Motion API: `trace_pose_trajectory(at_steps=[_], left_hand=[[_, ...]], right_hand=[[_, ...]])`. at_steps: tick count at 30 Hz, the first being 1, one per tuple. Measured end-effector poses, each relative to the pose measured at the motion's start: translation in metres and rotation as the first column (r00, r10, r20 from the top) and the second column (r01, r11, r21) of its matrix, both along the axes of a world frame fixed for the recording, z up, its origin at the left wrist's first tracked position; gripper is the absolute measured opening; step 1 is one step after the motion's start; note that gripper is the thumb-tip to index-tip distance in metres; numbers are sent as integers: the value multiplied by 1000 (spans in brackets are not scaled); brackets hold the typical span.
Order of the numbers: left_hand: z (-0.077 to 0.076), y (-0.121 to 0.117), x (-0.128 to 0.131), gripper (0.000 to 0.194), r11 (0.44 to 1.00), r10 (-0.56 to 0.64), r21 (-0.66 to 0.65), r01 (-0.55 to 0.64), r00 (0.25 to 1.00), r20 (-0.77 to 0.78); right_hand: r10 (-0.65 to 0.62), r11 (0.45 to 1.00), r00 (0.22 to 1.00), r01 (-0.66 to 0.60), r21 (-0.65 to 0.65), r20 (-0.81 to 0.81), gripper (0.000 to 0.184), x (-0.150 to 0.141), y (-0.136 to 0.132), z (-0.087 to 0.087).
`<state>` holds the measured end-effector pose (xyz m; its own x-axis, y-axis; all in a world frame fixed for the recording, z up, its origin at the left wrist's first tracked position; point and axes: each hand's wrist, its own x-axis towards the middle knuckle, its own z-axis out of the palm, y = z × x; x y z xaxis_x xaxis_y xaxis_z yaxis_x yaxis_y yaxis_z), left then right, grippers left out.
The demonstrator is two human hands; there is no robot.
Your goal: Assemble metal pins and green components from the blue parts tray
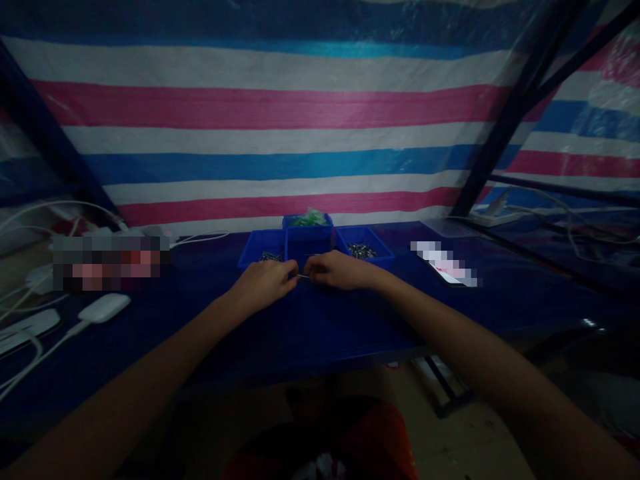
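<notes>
My left hand (270, 281) is closed in a pinch in front of the blue bins. A small thin pale pin-like piece (303, 276) runs from its fingertips toward my right hand (340, 270), whose fingers are also curled closed at the piece's other end. What exactly the piece is, I cannot make out. Just behind my left hand stands a blue bin (250, 248) with small metal parts (271, 256). Another blue bin (383, 248), behind my right hand, holds small shiny metal parts (363, 251). Between them is a darker middle bin (310, 247), its front partly hidden by my hands.
A rear bin (327, 229) holds green, clear plastic bags (309, 218). On the dark blue table (320, 333), a phone (445, 265) lies at right; white chargers (105, 308) and cables crowd the left. A striped sheet (280, 107) hangs behind, with metal posts (493, 140) at the sides.
</notes>
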<state>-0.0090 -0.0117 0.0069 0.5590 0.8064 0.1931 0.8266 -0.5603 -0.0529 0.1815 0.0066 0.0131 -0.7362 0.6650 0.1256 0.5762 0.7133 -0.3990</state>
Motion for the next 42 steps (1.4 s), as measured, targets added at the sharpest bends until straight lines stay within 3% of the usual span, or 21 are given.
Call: trace_pose_trajectory(at_steps=[4,24,33,42], left_hand=[[0,-1,0,21,999,-46,14,46,999,-10],[1,-3,2,25,998,-60,22,60,998,-2],[5,-4,1,25,999,-20,35,19,1000,17],[1,-2,0,25,999,-34,30,34,999,8]], right_hand=[[15,1000,1000,-15,26,17,20,0,0,-2],[-9,991,1000,10,133,-9,23,-1,0,1],[-60,978,988,30,204,141,18,2,2,-5],[-64,972,988,31,233,137,20,2,4,-6]])
